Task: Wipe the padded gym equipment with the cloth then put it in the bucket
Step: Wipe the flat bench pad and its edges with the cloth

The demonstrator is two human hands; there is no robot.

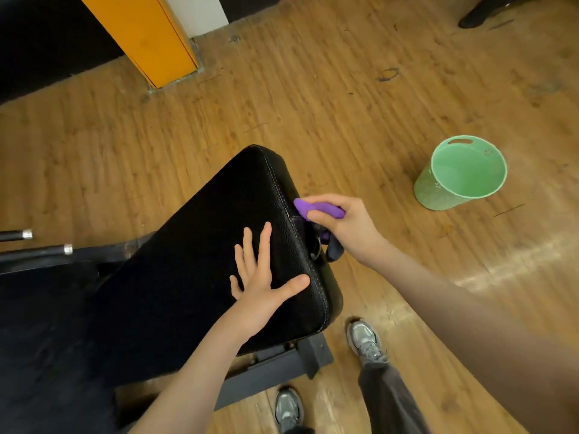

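Purple cloth (316, 209) mostly hidden in right hand's (344, 227) grip; left hand (263, 277) flat on pad (194, 245).

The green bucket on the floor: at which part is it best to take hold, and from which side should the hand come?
The green bucket stands upright and open on the wooden floor. Its rim has an oval handle slot on the far side. Probably best: come from above and hook fingers through that slot. The right hand is nearer but grips the purple cloth.
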